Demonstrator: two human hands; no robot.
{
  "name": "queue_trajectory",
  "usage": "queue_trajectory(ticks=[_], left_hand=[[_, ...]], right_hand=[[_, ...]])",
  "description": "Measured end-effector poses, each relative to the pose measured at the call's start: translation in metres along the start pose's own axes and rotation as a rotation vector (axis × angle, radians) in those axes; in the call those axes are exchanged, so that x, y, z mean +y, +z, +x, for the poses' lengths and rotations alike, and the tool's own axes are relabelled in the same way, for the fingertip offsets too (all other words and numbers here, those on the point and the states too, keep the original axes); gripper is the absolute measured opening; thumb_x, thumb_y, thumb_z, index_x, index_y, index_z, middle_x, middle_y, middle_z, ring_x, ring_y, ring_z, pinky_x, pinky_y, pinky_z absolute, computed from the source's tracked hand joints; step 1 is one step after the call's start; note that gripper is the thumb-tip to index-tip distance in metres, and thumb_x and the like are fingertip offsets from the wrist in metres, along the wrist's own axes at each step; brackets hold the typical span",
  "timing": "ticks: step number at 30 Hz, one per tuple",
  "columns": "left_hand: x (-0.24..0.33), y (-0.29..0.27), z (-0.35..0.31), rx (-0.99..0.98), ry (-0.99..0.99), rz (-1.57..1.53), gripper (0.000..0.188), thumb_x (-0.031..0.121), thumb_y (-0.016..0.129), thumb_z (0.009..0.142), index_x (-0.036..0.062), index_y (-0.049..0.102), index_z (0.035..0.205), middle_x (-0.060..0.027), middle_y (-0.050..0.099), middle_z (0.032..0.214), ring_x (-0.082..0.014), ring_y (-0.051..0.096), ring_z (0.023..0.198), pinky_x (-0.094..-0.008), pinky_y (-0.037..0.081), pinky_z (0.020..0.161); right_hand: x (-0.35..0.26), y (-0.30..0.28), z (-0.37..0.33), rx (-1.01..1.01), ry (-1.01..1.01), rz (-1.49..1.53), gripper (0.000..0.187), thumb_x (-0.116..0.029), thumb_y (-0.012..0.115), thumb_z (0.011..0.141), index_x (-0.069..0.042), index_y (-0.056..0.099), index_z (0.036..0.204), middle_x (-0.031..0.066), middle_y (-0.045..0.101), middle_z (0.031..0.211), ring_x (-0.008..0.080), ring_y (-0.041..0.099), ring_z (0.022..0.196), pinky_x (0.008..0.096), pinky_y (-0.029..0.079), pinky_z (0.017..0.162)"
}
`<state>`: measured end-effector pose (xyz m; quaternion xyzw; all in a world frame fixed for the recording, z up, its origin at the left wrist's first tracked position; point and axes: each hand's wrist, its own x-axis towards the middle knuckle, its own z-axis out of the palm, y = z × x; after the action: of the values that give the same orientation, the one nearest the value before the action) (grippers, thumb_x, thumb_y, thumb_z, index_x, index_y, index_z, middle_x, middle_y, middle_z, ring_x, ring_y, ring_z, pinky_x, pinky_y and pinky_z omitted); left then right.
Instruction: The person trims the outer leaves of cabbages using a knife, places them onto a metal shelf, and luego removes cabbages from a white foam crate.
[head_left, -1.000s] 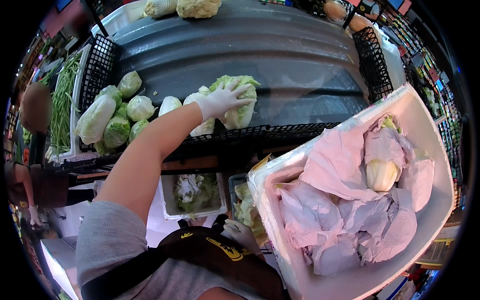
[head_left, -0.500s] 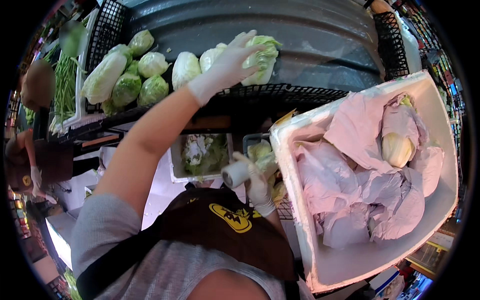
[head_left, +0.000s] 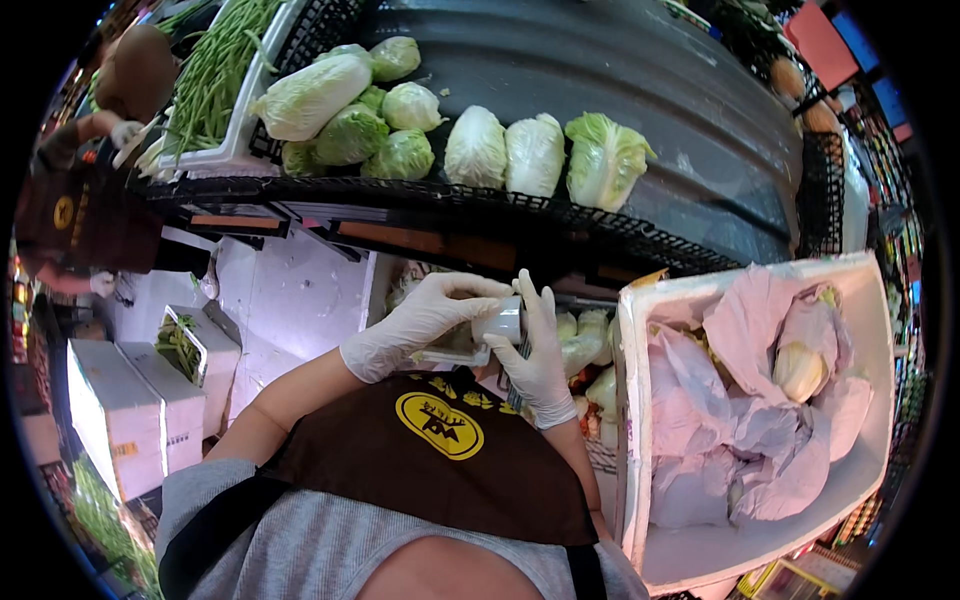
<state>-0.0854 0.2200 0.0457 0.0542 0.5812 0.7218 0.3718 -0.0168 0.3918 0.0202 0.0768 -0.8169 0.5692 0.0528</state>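
Note:
In front of my apron, my right hand point(head_left: 537, 365) in a white glove grips a short white roll point(head_left: 500, 322) from the right. My left hand point(head_left: 425, 318), also gloved, bends its fingers against the roll's left side and top; what exactly its fingertips pinch cannot be made out. Beyond the hands, a napa cabbage point(head_left: 605, 160) with green outer leaves lies on the grey ribbed shelf point(head_left: 680, 110). Left of it are two paler napa cabbages point(head_left: 535, 155), and farther left a pile of several cabbages point(head_left: 350, 130).
A white foam box point(head_left: 636, 480) at my right holds vegetables wrapped in pinkish paper point(head_left: 690, 490). Black mesh edging point(head_left: 680, 235) fronts the shelf. Green beans point(head_left: 222, 75) fill a white tray at far left, near a co-worker point(head_left: 85, 210). White boxes point(head_left: 140, 410) stand lower left.
My left hand has left the rightmost cabbage and come back to the roll in my right hand. Both hands are now together at the roll. The view has shifted, and the cabbage stays on the shelf.

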Motion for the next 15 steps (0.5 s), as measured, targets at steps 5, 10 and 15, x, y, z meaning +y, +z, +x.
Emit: queue_trajectory(ticks=[5,10,15], left_hand=[[-0.011,-0.004,-0.001,0.133,0.206,0.057,0.015,0.007,0.062,0.087,-0.0015,0.067,0.097,-0.0081,0.055,0.117,-0.0162,0.054,0.106,-0.0291,0.043,0.093],[0.026,-0.012,0.061,-0.191,0.741,0.765,0.042,0.016,0.074,0.075,0.0046,0.061,0.113,-0.0125,0.057,0.116,-0.0236,0.047,0.119,-0.0364,0.034,0.103],[0.03,-0.13,0.22,0.955,0.126,0.961,0.113,0.05,0.081,0.058,-0.0117,0.025,0.135,-0.0252,0.043,0.133,-0.0316,0.046,0.123,-0.0363,0.04,0.1]], right_hand=[[0.021,0.009,-0.002,0.001,0.106,0.131,0.057,-0.016,0.064,0.084,0.002,0.042,0.134,0.0163,0.062,0.114,0.0266,0.053,0.113,0.0428,0.012,0.114],[0.043,-0.001,-0.028,0.121,0.421,0.531,0.018,-0.01,0.062,0.086,0.002,0.066,0.098,0.0076,0.069,0.092,0.0127,0.062,0.086,0.0372,0.02,0.112],[0.048,-0.015,-0.068,0.198,0.497,0.377,0.017,-0.007,0.061,0.087,0.005,0.065,0.099,0.0077,0.068,0.095,0.011,0.061,0.088,0.0235,0.046,0.081]])
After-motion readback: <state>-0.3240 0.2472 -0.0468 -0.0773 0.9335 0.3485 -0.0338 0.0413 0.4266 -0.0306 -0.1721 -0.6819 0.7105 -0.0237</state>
